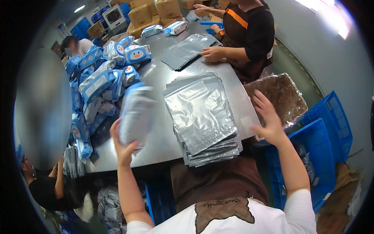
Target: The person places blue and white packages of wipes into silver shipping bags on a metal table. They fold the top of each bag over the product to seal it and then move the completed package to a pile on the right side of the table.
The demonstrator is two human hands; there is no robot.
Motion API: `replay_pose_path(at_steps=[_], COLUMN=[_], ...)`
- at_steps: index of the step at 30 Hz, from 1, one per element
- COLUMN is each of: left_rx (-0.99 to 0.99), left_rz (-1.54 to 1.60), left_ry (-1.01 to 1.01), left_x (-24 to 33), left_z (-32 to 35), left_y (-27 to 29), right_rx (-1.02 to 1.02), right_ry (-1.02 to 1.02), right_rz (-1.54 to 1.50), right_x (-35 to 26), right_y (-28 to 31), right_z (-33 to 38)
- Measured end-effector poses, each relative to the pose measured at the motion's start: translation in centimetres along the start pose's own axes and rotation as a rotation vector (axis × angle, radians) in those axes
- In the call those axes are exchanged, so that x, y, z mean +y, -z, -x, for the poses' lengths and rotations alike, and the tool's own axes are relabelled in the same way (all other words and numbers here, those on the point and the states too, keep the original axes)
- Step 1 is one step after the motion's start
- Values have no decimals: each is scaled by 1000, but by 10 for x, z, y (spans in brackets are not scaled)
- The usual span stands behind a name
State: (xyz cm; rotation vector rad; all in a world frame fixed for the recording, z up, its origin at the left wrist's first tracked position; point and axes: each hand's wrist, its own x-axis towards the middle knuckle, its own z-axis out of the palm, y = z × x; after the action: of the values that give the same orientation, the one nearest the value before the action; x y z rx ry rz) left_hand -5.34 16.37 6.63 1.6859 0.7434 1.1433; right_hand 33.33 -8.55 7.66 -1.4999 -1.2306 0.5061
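My left hand (124, 148) grips the lower end of a blue and white soft pack (137, 113), smeared by motion, which looks like a wet wipes pack. It is held above the steel table (156, 146), left of a tall stack of silver-grey plastic mailer bags (200, 117). The top bag lies flat with its surface wrinkled. Over the table's right edge, my right hand (269, 119) is spread with fingers apart and nothing in it. A heap of similar packs (97, 84) covers the table's left side.
Across the table, a co-worker in dark clothes rests a hand (213, 54) by more grey bags (187, 50). A plastic-lined box (278, 91) and blue crates (317, 134) stand at the right. Cardboard boxes (142, 15) are behind; other people are at the left.
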Motion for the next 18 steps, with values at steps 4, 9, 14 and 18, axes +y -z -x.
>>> replay_pose_path(at_steps=[4,9,14,18], left_rx=[-574,-248,-253,-166], left_rz=[-243,-461,-894,-1104], left_ry=[-428,-480,-629,-425], left_x=[28,-14,-36,-24], left_z=[-38,-6,62,60], left_y=[-91,-141,-149,-159], right_rx=[-213,-411,-240,-100], right_ry=[502,249,-30,-582], right_rz=[278,769,338,-904], right_x=[-34,10,22,23], right_y=[-49,-49,-48,-28], right_z=[-53,-16,-11,0])
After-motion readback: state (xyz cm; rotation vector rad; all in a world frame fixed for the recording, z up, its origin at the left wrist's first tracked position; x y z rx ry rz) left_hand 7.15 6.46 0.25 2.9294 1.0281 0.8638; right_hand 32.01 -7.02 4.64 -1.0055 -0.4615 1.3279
